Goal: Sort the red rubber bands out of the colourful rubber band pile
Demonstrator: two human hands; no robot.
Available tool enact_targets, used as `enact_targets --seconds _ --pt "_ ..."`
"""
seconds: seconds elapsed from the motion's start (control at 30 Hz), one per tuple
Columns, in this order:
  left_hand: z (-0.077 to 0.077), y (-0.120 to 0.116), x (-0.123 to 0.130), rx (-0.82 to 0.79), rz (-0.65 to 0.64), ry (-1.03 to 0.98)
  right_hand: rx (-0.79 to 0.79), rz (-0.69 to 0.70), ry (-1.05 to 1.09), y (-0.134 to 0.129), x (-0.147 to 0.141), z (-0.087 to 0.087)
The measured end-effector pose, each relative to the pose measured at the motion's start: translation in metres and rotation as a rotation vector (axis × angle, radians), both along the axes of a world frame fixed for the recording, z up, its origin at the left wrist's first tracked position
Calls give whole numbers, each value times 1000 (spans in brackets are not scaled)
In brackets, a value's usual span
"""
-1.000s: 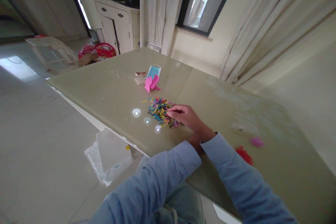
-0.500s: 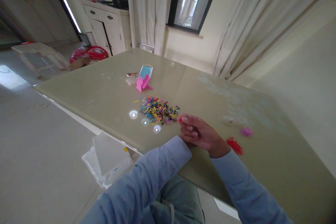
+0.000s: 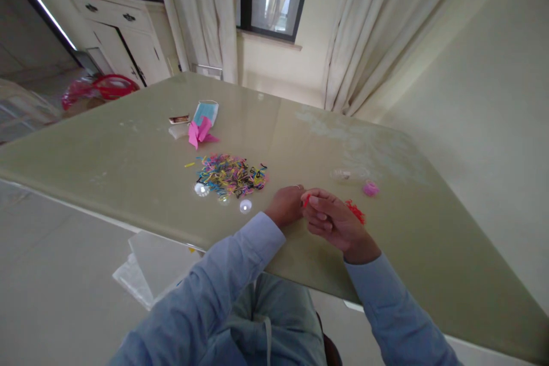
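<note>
My right hand [image 3: 332, 220] is closed in a pinch, with small red rubber bands [image 3: 306, 201] between thumb and forefinger. Just left of it and partly behind it is my left hand [image 3: 285, 206], low over the table, its back toward me. Its fingers are mostly hidden, so its grip does not show. A small heap of red rubber bands [image 3: 355, 213] lies beyond my right hand, partly covered by it. Left of my hands, a loose pile of small multicoloured bands [image 3: 229, 174] in yellow, blue, black and pink is spread on the table [image 3: 150, 183].
A pink crumpled bundle [image 3: 370, 188] and a clear plastic piece [image 3: 342, 174] lie at the right. Farther back left are a blue face mask [image 3: 206, 112], pink paper or cloth [image 3: 201, 132] and a small box [image 3: 179, 119]. A white cabinet [image 3: 120, 34] stands behind.
The view has swung right. My left hand, hidden behind the right before, now shows beside it. The right hand still pinches the red bands and now sits closer to the red heap.
</note>
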State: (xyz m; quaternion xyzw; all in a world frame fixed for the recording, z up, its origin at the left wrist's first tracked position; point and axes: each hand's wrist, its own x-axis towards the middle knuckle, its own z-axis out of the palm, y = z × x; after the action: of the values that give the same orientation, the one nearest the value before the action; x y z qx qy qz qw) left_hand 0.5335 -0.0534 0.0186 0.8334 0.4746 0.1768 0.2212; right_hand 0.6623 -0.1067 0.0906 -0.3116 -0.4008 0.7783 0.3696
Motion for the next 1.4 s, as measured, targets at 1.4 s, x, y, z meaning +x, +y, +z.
enact_targets --seconds 1.4 --pt "-9 -47 -66 141 216 -546 590 -598 -1303 -8 145 -55"
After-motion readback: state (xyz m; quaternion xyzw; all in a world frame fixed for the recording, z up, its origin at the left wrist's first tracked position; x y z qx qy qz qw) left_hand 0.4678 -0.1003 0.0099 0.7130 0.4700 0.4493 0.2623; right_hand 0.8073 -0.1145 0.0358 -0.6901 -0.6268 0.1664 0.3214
